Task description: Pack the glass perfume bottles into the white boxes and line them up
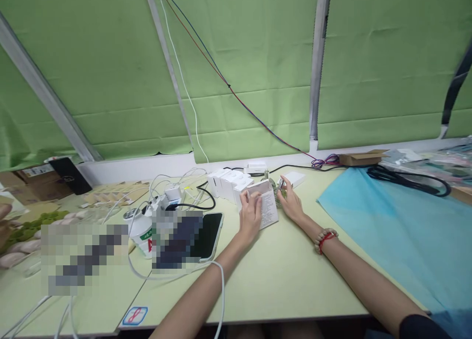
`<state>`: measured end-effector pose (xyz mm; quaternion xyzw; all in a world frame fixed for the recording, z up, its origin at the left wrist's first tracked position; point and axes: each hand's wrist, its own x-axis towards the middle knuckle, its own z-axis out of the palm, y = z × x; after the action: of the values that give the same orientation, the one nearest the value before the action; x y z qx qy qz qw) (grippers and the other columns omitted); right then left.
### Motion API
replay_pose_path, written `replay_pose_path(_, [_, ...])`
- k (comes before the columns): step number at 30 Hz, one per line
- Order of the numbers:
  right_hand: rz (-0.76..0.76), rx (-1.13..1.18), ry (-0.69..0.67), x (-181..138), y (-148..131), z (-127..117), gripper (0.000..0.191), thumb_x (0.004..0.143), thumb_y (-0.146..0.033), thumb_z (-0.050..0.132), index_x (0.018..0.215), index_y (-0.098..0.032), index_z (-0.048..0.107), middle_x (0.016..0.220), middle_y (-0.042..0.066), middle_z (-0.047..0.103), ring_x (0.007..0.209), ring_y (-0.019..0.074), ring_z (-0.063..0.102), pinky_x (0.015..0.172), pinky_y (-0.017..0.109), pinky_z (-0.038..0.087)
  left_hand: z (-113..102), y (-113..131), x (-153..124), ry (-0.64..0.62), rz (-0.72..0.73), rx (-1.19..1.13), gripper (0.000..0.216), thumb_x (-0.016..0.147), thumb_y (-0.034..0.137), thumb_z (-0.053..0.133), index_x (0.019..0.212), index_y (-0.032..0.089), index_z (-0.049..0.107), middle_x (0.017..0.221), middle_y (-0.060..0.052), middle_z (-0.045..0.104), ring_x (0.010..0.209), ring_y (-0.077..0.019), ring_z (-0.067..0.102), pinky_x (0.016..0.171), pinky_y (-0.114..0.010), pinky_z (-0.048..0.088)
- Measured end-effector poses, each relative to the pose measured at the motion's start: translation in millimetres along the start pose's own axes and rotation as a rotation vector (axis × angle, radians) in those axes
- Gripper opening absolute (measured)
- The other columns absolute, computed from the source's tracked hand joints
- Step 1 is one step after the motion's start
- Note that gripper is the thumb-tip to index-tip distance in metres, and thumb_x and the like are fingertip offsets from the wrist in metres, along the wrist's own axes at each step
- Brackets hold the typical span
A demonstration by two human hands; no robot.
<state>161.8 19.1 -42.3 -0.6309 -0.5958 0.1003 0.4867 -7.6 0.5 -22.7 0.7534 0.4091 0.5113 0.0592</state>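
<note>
In the middle of the table, my left hand (251, 209) is closed on a small white box (270, 206) with fine print on its side. The box is tilted, and its top flap seems to be raised. Just right of it, my right hand (291, 201) has its fingers curled round a small clear glass bottle (279, 195) with a shiny metallic top. Part of the bottle is hidden by the fingers. Behind the printed box, another glass bottle (267, 175) shows only its upper part. A row of white boxes (223, 181) stands at the back, left of my hands.
Left of my forearm lie a phone (212, 236), a white tub (143, 231), plugs and tangled white cables (162, 182). A blue sheet (379, 221) covers the right side, with a black cable coil (409, 177) behind it. Another person's hand (4, 216) shows at the far left.
</note>
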Motion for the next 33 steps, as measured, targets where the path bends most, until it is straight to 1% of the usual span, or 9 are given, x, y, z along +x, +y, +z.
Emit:
replay_pose_path(3, [0.014, 0.065, 0.136, -1.8, -3.7, -1.5, 0.054, 0.09, -0.039, 0.033, 0.142, -0.023, 0.027, 0.112, 0.009, 0.059, 0.096, 0.0253, 0.059, 0.077, 0.038, 0.044, -3.6, -0.8, 4.3, 0.031, 0.015, -0.085, 0.018, 0.093, 0.032, 0.04, 0.099, 0.019, 0.051, 0.1, -0.006, 0.044, 0.094, -0.0152, 0.052, 0.082, -0.028, 0.043])
replay_pose_path(7, [-0.007, 0.239, 0.339, -1.6, -9.5, -7.9, 0.049, 0.093, -0.042, 0.029, 0.137, -0.021, 0.032, 0.086, 0.004, 0.058, 0.068, 0.0162, 0.055, 0.065, 0.029, 0.041, -6.3, -2.7, 7.9, 0.034, 0.031, -0.123, 0.015, 0.092, 0.031, 0.042, 0.096, 0.019, 0.049, 0.095, -0.005, 0.046, 0.093, -0.0146, 0.05, 0.085, -0.028, 0.04])
replay_pose_path(12, [-0.129, 0.389, 0.475, -0.5, -30.5, -19.5, 0.051, 0.094, -0.042, 0.029, 0.139, -0.017, 0.027, 0.078, 0.003, 0.05, 0.065, 0.0144, 0.049, 0.063, 0.026, 0.042, -4.4, -1.3, 4.5, -0.011, 0.083, -0.094, 0.016, 0.093, 0.033, 0.039, 0.098, 0.019, 0.045, 0.101, -0.007, 0.045, 0.098, -0.0158, 0.05, 0.084, -0.028, 0.04])
replay_pose_path(17, [-0.324, 0.501, 0.511, -3.5, -58.4, -27.5, 0.052, 0.096, -0.039, 0.025, 0.143, -0.019, 0.015, 0.105, 0.013, 0.052, 0.082, 0.0174, 0.056, 0.073, 0.032, 0.048, -2.4, 0.5, 1.8, -0.03, 0.053, -0.052, 0.019, 0.095, 0.035, 0.036, 0.101, 0.019, 0.042, 0.105, -0.008, 0.046, 0.098, -0.0167, 0.051, 0.081, -0.029, 0.042])
replay_pose_path(20, [-0.422, 0.501, 0.487, -10.0, -67.3, -26.5, 0.051, 0.097, -0.037, 0.025, 0.143, -0.021, 0.012, 0.104, 0.013, 0.052, 0.084, 0.0182, 0.057, 0.073, 0.034, 0.05, -2.8, 1.8, 1.4, -0.055, 0.089, -0.016, 0.02, 0.095, 0.037, 0.035, 0.102, 0.019, 0.042, 0.106, -0.009, 0.045, 0.105, -0.019, 0.05, 0.08, -0.03, 0.044])
replay_pose_path(23, [-0.522, 0.449, 0.481, -16.8, -69.7, -23.8, 0.047, 0.096, -0.035, 0.032, 0.14, -0.024, 0.021, 0.1, 0.01, 0.054, 0.087, 0.0171, 0.058, 0.074, 0.032, 0.051, -1.6, 4.7, -1.7, -0.091, 0.165, 0.005, 0.02, 0.096, 0.036, 0.034, 0.105, 0.019, 0.04, 0.114, -0.012, 0.044, 0.111, -0.021, 0.049, 0.077, -0.031, 0.046])
replay_pose_path(26, [-0.602, 0.39, 0.465, -19.1, -68.5, -22.9, 0.047, 0.096, -0.033, 0.038, 0.14, -0.027, 0.025, 0.094, 0.006, 0.056, 0.085, 0.015, 0.06, 0.073, 0.028, 0.052, 3.7, 7.0, -8.7, -0.107, 0.22, 0.017, 0.024, 0.094, 0.038, 0.037, 0.109, 0.018, 0.036, 0.12, -0.016, 0.042, 0.1, -0.0215, 0.056, 0.065, -0.03, 0.048])
replay_pose_path(30, [-0.644, 0.278, 0.464, -15.6, -62.0, -23.6, 0.046, 0.096, -0.032, 0.037, 0.14, -0.026, 0.025, 0.092, 0.006, 0.058, 0.086, 0.0149, 0.061, 0.074, 0.027, 0.051, 11.7, 5.4, -16.9, -0.154, 0.251, 0.026, 0.031, 0.093, 0.041, 0.037, 0.112, 0.017, 0.029, 0.102, -0.013, 0.052, 0.077, -0.0195, 0.061, 0.059, -0.031, 0.047])
replay_pose_path(33, [-0.671, 0.167, 0.482, -13.0, -56.4, -23.7, 0.043, 0.096, -0.031, 0.035, 0.138, -0.025, 0.029, 0.093, 0.006, 0.059, 0.088, 0.0164, 0.06, 0.076, 0.031, 0.05, 14.3, 1.5, -18.4, -0.176, 0.215, 0.024, 0.028, 0.094, 0.039, 0.037, 0.11, 0.018, 0.028, 0.097, -0.01, 0.054, 0.072, -0.0183, 0.06, 0.06, -0.032, 0.048])
